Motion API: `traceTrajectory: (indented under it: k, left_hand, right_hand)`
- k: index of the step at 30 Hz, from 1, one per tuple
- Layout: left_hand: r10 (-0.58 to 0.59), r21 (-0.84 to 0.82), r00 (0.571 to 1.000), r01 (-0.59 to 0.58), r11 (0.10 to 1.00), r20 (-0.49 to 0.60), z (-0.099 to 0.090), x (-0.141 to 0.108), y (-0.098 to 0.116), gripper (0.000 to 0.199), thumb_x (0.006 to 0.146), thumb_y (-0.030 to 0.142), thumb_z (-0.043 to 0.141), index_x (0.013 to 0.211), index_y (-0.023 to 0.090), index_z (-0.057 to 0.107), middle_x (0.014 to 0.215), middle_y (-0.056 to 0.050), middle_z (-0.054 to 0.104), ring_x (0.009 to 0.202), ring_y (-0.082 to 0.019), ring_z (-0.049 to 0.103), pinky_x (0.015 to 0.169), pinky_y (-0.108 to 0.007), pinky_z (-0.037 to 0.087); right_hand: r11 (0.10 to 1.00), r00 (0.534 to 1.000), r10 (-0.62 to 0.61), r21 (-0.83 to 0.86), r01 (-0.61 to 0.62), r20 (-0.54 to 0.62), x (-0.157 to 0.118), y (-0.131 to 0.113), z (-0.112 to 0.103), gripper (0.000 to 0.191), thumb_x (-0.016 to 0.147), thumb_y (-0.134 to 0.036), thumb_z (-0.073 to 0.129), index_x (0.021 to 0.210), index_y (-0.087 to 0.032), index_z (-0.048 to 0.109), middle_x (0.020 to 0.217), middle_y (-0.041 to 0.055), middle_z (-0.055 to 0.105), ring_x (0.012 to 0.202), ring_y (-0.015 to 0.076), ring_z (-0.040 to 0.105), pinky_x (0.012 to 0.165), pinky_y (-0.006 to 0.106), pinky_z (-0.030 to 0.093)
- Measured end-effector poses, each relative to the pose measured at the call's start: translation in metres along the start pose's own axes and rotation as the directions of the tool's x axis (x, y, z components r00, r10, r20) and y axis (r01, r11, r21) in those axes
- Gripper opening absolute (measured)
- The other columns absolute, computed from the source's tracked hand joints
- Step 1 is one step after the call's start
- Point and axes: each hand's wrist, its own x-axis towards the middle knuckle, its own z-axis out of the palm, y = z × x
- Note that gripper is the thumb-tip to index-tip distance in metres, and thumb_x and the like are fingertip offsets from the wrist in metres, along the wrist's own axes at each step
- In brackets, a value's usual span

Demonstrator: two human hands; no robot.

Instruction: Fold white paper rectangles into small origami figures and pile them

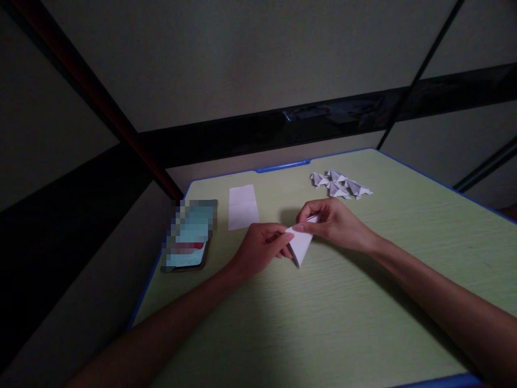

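A small piece of folded white paper [300, 245], roughly triangular with its point toward me, is held between both hands above the middle of the table. My left hand [262, 245] pinches its left corner, thumb on top. On the right and upper side, my right hand [331, 222] grips the paper with thumb and curled fingers, which cover part of it. Beyond the right hand, several folded white paper figures [337, 184] lie in a cluster. A flat white sheet [243, 207] rests to the left of the hands.
The light green table [258, 334] has a blue edge and a blue strip [283, 166] at its far side. A phone [191, 237], its screen lit and partly pixelated, lies at the left edge. Pale panels with a dark band stand behind the table.
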Motion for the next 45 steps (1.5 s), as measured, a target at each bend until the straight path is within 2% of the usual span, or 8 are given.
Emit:
traceTrajectory:
  k: [7,28,31,34,35,38,41,45]
  left_hand:
    - [-0.021,-0.020,0.999,0.020,1.000,-0.024,0.000,0.001,0.000,0.016,0.070,0.025,0.054,0.067,0.013,0.064,0.051,-0.002,0.063,0.047,-0.009,0.058,0.047,-0.018,0.046]
    - [-0.023,-0.032,0.999,0.022,0.999,-0.036,0.001,0.000,0.003,0.016,0.069,0.020,0.053,0.057,0.013,0.060,0.047,-0.001,0.060,0.045,-0.008,0.056,0.047,-0.018,0.045]
    - [-0.007,-0.029,0.992,0.003,1.000,-0.124,0.001,-0.001,0.006,0.017,0.069,0.018,0.054,0.053,0.013,0.057,0.045,0.001,0.058,0.043,-0.007,0.054,0.045,-0.017,0.044]
    - [0.036,-0.021,0.977,-0.042,0.999,-0.210,0.001,-0.002,0.008,0.019,0.069,0.018,0.054,0.051,0.013,0.055,0.045,0.001,0.057,0.042,-0.007,0.054,0.045,-0.017,0.043]
    - [0.049,-0.015,0.973,-0.054,0.998,-0.227,0.001,-0.002,0.008,0.019,0.069,0.019,0.054,0.050,0.013,0.055,0.045,0.001,0.058,0.043,-0.007,0.054,0.045,-0.017,0.043]
    - [0.064,-0.011,0.965,-0.069,0.998,-0.255,0.001,-0.002,0.007,0.019,0.068,0.020,0.055,0.051,0.013,0.056,0.045,0.001,0.059,0.042,-0.007,0.054,0.045,-0.017,0.044]
    - [0.062,-0.016,0.963,-0.069,0.997,-0.264,0.000,-0.001,0.007,0.020,0.069,0.020,0.055,0.049,0.013,0.055,0.044,0.001,0.059,0.041,-0.007,0.054,0.045,-0.017,0.044]
    - [0.058,-0.043,0.964,-0.072,0.997,-0.260,0.000,-0.001,0.009,0.021,0.068,0.019,0.055,0.048,0.013,0.054,0.043,0.000,0.059,0.040,-0.007,0.053,0.044,-0.017,0.043]
  right_hand:
    - [1.000,1.000,-0.012,0.025,0.013,-0.023,0.000,-0.003,0.001,0.013,0.064,-0.021,0.061,0.058,-0.013,0.052,0.055,0.0000,0.052,0.051,0.0084,0.044,0.047,0.023,0.032]
    - [0.998,0.998,-0.066,-0.004,0.066,-0.008,0.000,0.000,0.004,0.013,0.064,-0.021,0.061,0.059,-0.014,0.051,0.058,0.0007,0.054,0.054,0.0103,0.048,0.051,0.025,0.036]
    - [0.986,0.989,-0.077,0.140,0.094,-0.122,0.002,-0.001,0.010,0.018,0.060,-0.019,0.064,0.069,-0.015,0.051,0.067,0.0010,0.057,0.058,0.0105,0.051,0.053,0.025,0.039]
    - [0.916,0.966,0.035,0.394,0.071,-0.254,0.003,-0.002,0.020,0.045,0.052,-0.016,0.069,0.089,-0.019,0.045,0.074,-0.0011,0.060,0.052,0.0085,0.051,0.051,0.024,0.040]
    - [0.889,0.958,0.100,0.457,0.036,-0.270,0.003,-0.002,0.024,0.046,0.049,-0.015,0.070,0.088,-0.018,0.045,0.067,-0.0031,0.059,0.050,0.0080,0.051,0.050,0.023,0.040]
    - [0.833,0.942,0.217,0.551,-0.042,-0.257,0.003,-0.001,0.029,0.030,0.046,-0.016,0.072,0.067,-0.013,0.050,0.055,-0.0031,0.057,0.047,0.0067,0.050,0.049,0.022,0.039]
    - [0.814,0.936,0.242,0.578,-0.053,-0.255,0.004,-0.001,0.027,0.023,0.047,-0.019,0.073,0.053,-0.012,0.051,0.051,-0.0016,0.058,0.046,0.0062,0.050,0.050,0.023,0.039]
    - [0.809,0.940,0.220,0.587,-0.027,-0.260,0.005,0.000,0.021,0.020,0.052,-0.022,0.070,0.049,-0.012,0.054,0.045,-0.0029,0.056,0.044,0.0056,0.049,0.050,0.022,0.039]
